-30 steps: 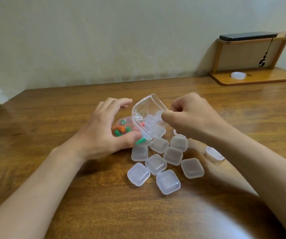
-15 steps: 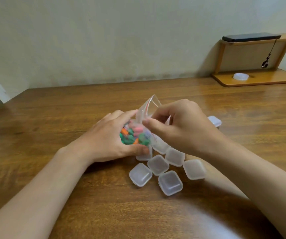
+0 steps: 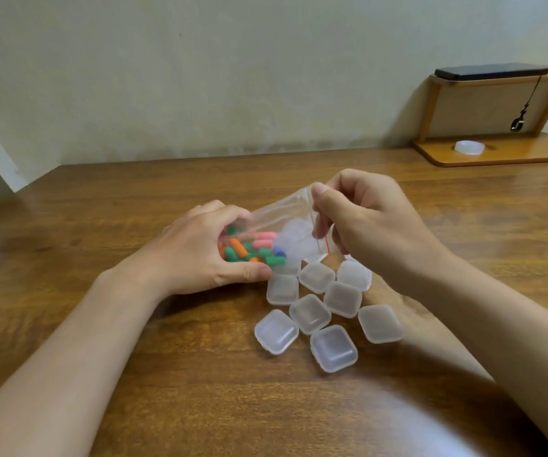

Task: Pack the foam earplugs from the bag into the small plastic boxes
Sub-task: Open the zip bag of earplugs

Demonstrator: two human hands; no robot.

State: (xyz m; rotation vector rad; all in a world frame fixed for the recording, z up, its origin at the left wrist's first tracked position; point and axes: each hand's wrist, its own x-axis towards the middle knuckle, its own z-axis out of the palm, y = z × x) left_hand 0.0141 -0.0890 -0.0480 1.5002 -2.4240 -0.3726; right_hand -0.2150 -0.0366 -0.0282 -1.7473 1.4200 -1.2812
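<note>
A clear zip bag (image 3: 290, 225) with a red seal line lies on its side over the wooden table (image 3: 101, 225). Green, orange, pink and blue foam earplugs (image 3: 253, 247) fill its left end. My left hand (image 3: 200, 252) grips that end, thumb below and fingers curled over the top. My right hand (image 3: 361, 222) pinches the bag's mouth edge and holds it up. Several small translucent plastic boxes (image 3: 309, 313), lids shut, sit in a loose cluster just in front of the bag; some lie under it.
A low wooden shelf (image 3: 497, 153) stands at the back right, with a black device (image 3: 490, 72) on top and a white round lid (image 3: 469, 147) on its base. The wall runs along the table's far edge.
The bag has been laid over more to the left and its mouth pulled up to the right. My right hand has risen and shifted right along the mouth. The earplugs have bunched in my left hand.
</note>
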